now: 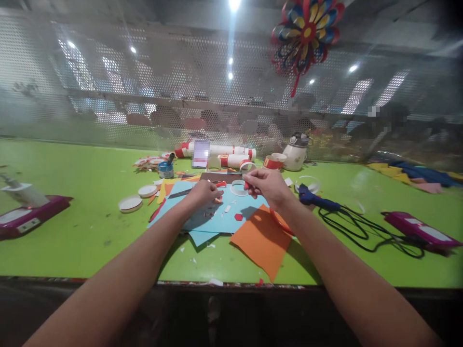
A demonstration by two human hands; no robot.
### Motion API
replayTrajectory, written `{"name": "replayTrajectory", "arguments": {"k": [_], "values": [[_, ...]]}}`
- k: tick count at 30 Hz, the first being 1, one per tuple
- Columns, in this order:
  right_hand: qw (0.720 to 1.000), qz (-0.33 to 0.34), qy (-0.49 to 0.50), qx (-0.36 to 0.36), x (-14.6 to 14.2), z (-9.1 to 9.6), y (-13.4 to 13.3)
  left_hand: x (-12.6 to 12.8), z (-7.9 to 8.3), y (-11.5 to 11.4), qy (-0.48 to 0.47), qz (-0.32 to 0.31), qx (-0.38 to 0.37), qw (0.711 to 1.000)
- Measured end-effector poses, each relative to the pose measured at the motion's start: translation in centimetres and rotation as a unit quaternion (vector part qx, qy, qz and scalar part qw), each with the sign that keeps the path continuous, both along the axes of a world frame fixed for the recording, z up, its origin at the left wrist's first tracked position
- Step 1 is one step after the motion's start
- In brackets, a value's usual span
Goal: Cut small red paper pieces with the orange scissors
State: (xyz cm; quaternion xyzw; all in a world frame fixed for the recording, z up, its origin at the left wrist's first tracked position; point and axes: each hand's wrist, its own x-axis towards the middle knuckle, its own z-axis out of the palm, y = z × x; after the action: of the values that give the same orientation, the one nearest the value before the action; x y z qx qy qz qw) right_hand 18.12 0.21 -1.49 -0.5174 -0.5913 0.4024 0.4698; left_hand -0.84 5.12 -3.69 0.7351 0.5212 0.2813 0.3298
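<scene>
My right hand (pixel 269 185) is closed in a pinch above light blue paper (pixel 202 221), with a small red piece (pixel 247 185) at its fingertips. A thin white loop (pixel 248 164) shows just behind those fingers; I cannot tell whether they hold it too. A white ring (pixel 238 189) lies beside them on the paper. My left hand (pixel 205 193) rests low over the same paper with its fingers drawn together, and what they grip is hidden. Red handles (pixel 220 183) show just beyond it. A red paper cutout (pixel 238 217) and small scraps lie between the hands.
Orange paper (pixel 262 238) overlaps the blue sheets in front. To the right are a blue glue gun (pixel 318 198) with a black cord and a purple power strip (pixel 419 229). White round lids (pixel 130 204) lie left. A phone (pixel 200 153), cardboard tubes (pixel 235 160) and a jug (pixel 295 153) stand behind.
</scene>
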Motion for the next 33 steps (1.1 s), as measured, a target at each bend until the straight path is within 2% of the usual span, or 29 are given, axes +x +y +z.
{"name": "replayTrajectory", "arguments": {"k": [4,10,16,21,23,26,29,33], "values": [[0.999,0.018,-0.031,-0.003,0.0,-0.5,0.2,-1.5,0.9,0.6,0.059,0.026,0.013,0.998],[0.998,0.021,-0.067,-0.001,-0.1,-0.9,0.3,-2.9,1.2,1.1,0.17,0.032,-0.037,0.984],[0.996,0.018,-0.085,0.009,-0.1,-0.7,0.1,-3.5,1.8,0.9,0.178,0.048,-0.038,0.982],[0.995,0.012,-0.091,0.033,0.0,-0.8,0.2,-4.4,3.0,1.2,0.072,0.08,0.029,0.994],[0.995,0.013,-0.094,0.043,-0.2,-0.8,0.1,-3.9,3.3,0.8,0.003,0.065,0.036,0.997],[0.993,0.014,-0.1,0.057,-0.7,-0.8,-0.1,-1.9,3.0,-0.8,-0.102,-0.018,-0.008,0.995],[0.992,0.004,-0.105,0.075,-1.2,-0.9,-0.3,0.2,2.2,-2.5,-0.192,-0.108,-0.086,0.972],[0.99,-0.006,-0.107,0.096,-1.5,-0.8,-0.6,1.3,1.6,-3.7,-0.292,-0.15,-0.145,0.933]]}}
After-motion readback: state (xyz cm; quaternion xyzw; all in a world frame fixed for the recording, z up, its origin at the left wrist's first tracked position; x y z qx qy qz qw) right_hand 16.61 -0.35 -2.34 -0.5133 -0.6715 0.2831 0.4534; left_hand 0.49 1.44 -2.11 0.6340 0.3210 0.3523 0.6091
